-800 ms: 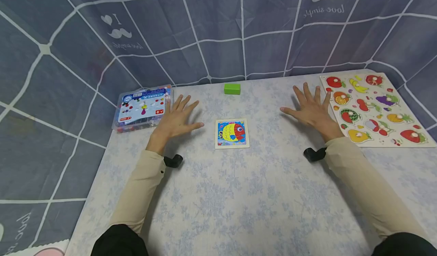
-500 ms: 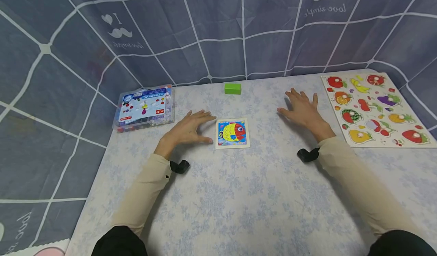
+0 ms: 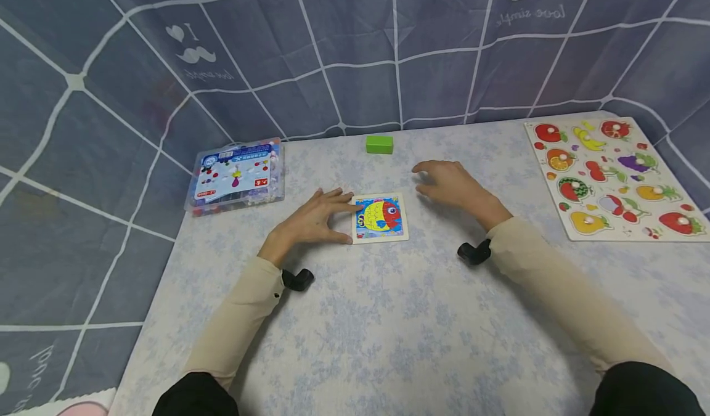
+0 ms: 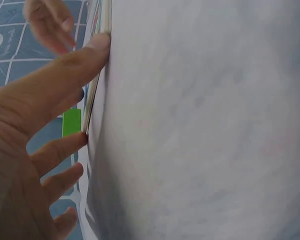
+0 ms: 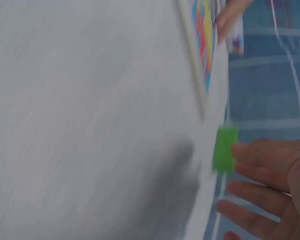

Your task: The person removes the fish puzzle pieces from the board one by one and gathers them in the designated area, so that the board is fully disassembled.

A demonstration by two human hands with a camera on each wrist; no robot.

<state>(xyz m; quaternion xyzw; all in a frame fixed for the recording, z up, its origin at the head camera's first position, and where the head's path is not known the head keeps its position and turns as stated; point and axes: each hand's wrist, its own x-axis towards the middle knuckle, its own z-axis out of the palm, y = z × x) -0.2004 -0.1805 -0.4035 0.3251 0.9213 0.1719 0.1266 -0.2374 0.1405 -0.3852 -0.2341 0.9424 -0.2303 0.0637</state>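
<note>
Fish puzzle (image 3: 380, 219) lies on the tabletop (image 3: 366, 330) between the person's two bare grips, its picture turned upward. The left grip (image 3: 312, 219) is the one which touches it: the thumb is at its near left corner, one finger reaches over the left border, and the fingers are spread, not closed around it. The right grip (image 3: 450, 185) is apart from the puzzle, on its right side and a little beyond; the fingers are slightly bent, and I see nothing in them. By my judgement, the step in hand is taking hold of the puzzle; the next move calls for the right fingers to meet the free right edge, while the left ones keep it steady. To the right, and reaching farther back, lies a fruit board (image 3: 616, 182); to the left, a clear plastic box (image 3: 235, 175). Beyond the puzzle is a green block (image 3: 379, 145), and behind everything hangs a checked curtain (image 3: 360, 28).
</note>
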